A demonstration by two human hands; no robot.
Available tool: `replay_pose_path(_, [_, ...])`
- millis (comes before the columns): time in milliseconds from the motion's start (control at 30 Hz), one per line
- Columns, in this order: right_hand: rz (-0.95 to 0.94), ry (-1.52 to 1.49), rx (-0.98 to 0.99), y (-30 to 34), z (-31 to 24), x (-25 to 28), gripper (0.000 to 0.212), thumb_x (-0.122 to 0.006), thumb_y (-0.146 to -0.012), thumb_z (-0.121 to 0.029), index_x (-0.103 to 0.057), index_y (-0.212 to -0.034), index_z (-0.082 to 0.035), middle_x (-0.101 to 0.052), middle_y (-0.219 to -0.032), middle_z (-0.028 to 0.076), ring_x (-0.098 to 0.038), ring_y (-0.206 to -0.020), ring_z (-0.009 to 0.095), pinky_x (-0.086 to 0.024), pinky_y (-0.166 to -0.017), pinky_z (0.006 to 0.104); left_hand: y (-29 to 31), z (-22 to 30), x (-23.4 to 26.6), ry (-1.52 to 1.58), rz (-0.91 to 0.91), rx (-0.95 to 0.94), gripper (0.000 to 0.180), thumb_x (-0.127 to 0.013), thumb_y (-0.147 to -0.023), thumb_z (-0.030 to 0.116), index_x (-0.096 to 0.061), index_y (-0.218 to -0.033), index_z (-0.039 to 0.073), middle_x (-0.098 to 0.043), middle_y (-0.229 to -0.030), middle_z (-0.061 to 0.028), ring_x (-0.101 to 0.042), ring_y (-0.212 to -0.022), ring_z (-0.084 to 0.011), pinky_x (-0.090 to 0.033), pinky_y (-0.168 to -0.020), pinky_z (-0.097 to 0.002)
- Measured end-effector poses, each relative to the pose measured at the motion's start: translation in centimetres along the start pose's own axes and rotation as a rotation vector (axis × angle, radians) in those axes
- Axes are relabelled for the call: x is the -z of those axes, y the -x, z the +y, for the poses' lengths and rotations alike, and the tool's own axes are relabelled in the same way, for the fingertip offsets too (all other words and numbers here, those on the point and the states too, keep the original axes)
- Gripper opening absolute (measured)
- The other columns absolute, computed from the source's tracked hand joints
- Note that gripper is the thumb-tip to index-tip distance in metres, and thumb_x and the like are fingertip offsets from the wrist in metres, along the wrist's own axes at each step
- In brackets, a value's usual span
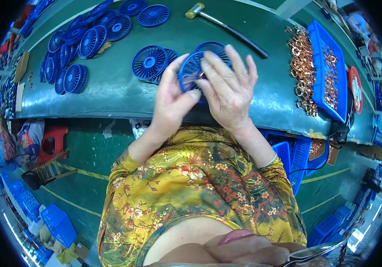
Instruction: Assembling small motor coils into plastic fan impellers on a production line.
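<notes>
My left hand (173,95) grips the left and lower edge of a blue round slatted grille (184,70), thumb in front. The grille is tilted above the front part of the green table. My right hand (230,91) reaches over its face, with thumb and forefinger close together near the middle and the other fingers stretched upward. A small coppery glint shows at those fingertips; its shape is mostly hidden. Just left of the held grille lies another blue grille (150,63), overlapping one beneath it. Behind my right fingers rests a further grille (211,47), partly covered.
Many blue grilles (118,27) lie heaped at the back left of the green table (111,100). A hammer (226,29) with a yellow head lies at the back. To the right are loose copper-coloured rings (301,62), a blue tray (317,71) and a red round dish (355,95).
</notes>
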State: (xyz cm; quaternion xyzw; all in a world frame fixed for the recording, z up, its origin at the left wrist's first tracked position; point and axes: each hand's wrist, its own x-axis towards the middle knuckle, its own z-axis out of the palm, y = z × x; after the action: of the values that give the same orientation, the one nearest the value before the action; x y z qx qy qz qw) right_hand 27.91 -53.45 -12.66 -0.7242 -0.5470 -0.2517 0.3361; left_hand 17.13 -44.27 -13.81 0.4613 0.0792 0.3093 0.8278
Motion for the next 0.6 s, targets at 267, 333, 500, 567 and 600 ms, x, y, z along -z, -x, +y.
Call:
replay_pose_path(267, [-0.227, -0.387, 0.11, -0.1, 1.3, 1.6, 0.033, -0.069, -0.08, -0.022, -0.068, -0.11, -0.01, -0.062, -0.123, 0.002, -0.05, -0.124, 0.025, -0.025, -0.11, 0.0473, 0.8, 0.2, 1.2, 0.167, -0.039, 0.228, 0.047, -0.063, -0.09, 0.009, -0.043, -0.131, -0.002, -0.061, -0.111, -0.0074, -0.06, -0.097, -0.0108, -0.049, -0.086, -0.0254])
replay_pose_path(333, [-0.244, -0.408, 0.128, 0.0, 2.1, 1.7, 0.037, -0.069, -0.079, -0.019, -0.065, -0.114, -0.008, -0.06, -0.125, 0.006, -0.05, -0.124, 0.027, -0.03, -0.108, 0.0449, 0.7, 0.1, 0.8, 0.032, -0.014, 0.158, 0.047, -0.064, -0.089, 0.009, -0.044, -0.13, -0.002, -0.061, -0.112, -0.0079, -0.06, -0.097, -0.0111, -0.049, -0.086, -0.0257])
replay_pose_path(500, [-0.038, -0.234, -0.415, 0.4, 6.6, 3.1, 0.033, -0.066, -0.084, -0.014, -0.062, -0.115, -0.003, -0.065, -0.106, 0.015, -0.064, -0.089, 0.026, -0.052, -0.079, 0.0362, 0.3, 0.2, 2.9, -0.705, 0.216, -0.403, 0.042, -0.066, -0.086, 0.004, -0.05, -0.125, -0.003, -0.065, -0.104, -0.0103, -0.064, -0.087, -0.0132, -0.051, -0.08, -0.0264])
replay_pose_path(567, [-0.042, 0.267, -0.567, 1.5, 11.0, 4.2, 0.034, -0.062, -0.089, -0.026, -0.061, -0.115, -0.004, -0.064, -0.098, 0.016, -0.062, -0.081, 0.029, -0.051, -0.073, 0.039, 0.1, 0.9, 4.3, -0.977, 0.393, -0.556, 0.039, -0.065, -0.086, 0.002, -0.053, -0.123, -0.003, -0.067, -0.101, -0.0118, -0.065, -0.086, -0.0138, -0.052, -0.076, -0.0266])
replay_pose_path(600, [-0.022, 0.475, -0.505, 3.2, 14.0, 4.4, 0.037, -0.061, -0.089, -0.031, -0.06, -0.113, -0.004, -0.063, -0.1, 0.018, -0.062, -0.088, 0.032, -0.05, -0.076, 0.0427, 0.0, 1.0, 4.9, -1.036, 0.438, -0.605, 0.038, -0.064, -0.087, 0.002, -0.052, -0.123, -0.002, -0.066, -0.102, -0.0118, -0.064, -0.086, -0.0134, -0.052, -0.078, -0.0265])
